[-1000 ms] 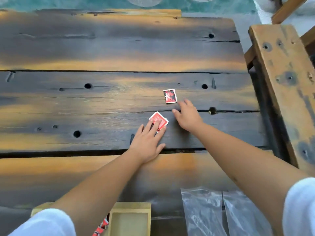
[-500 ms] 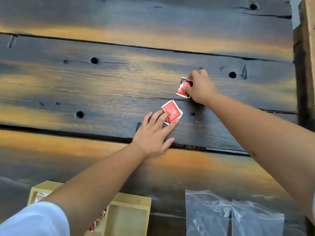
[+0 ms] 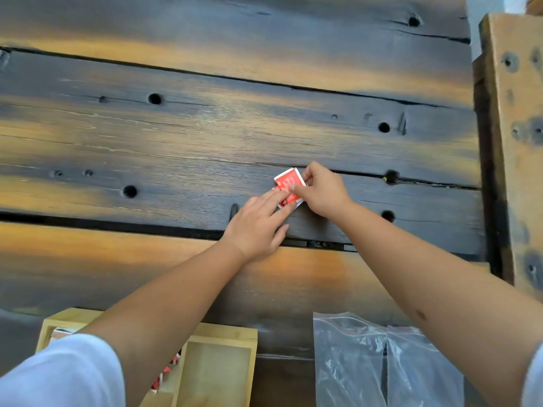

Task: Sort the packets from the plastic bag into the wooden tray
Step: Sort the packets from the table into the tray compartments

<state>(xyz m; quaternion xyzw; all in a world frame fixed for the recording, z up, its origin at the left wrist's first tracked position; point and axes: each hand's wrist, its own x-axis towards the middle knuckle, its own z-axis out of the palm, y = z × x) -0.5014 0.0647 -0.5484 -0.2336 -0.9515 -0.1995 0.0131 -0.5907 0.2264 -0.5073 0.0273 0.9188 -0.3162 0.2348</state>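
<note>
Nearest the camera, the wooden tray (image 3: 223,333) is sitting at the surface's (image 3: 176,148) front edge with red packets (image 3: 164,374) showing in one compartment, and the clear plastic bag (image 3: 379,362) is lying flat just to its right. Farther out, the left hand (image 3: 255,227) is pressing straight fingers onto a small stack of red packets (image 3: 289,186) — the right hand (image 3: 323,192) is pinching the top one between thumb and fingers.

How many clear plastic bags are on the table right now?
2: the left plastic bag lies at the table's near edge, and the right plastic bag lies beside it, partly under the person's right forearm. The frame crops both.
</note>
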